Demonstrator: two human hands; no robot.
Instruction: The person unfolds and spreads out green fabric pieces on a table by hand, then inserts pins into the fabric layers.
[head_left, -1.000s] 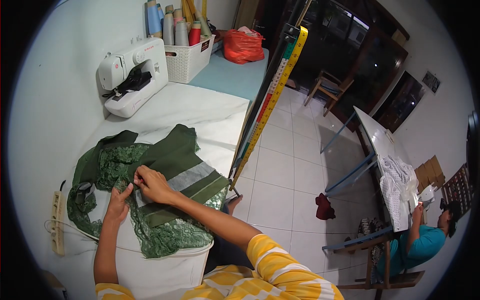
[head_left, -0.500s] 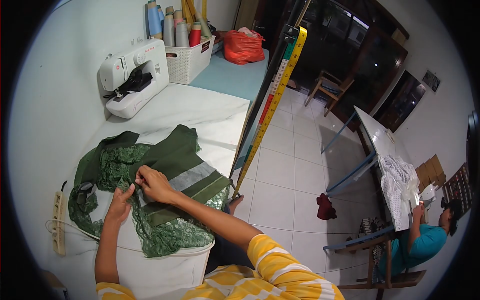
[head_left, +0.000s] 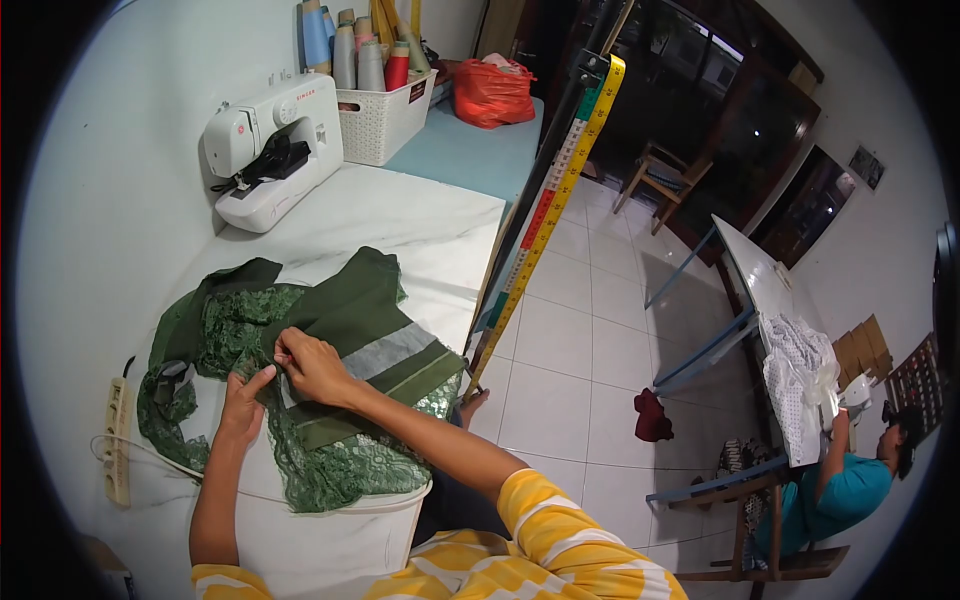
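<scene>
A dark green garment (head_left: 345,300) with lace parts is spread over the marble-patterned table, a grey strip crossing its plain fabric. My left hand (head_left: 243,398) pinches the edge of the green lace (head_left: 240,330), thumb pointing up. Just right of it, my right hand (head_left: 308,365) is closed with fingertips pressed together at the same edge. Whether a pin or needle is between those fingertips is too small to tell. More lace (head_left: 340,475) hangs toward the table's near edge below my right forearm.
A white sewing machine (head_left: 275,150) stands at the back left, beside a white basket (head_left: 385,125) of thread cones and a red plastic bag (head_left: 493,92). A yellow tape measure (head_left: 545,215) hangs along a dark pole. A power strip (head_left: 118,440) lies left. Another person (head_left: 835,495) sits working at right.
The view has shifted slightly. My right hand's fingers have turned a little at the lace edge, while my left hand keeps its pinch. The garment lies nearly the same.
</scene>
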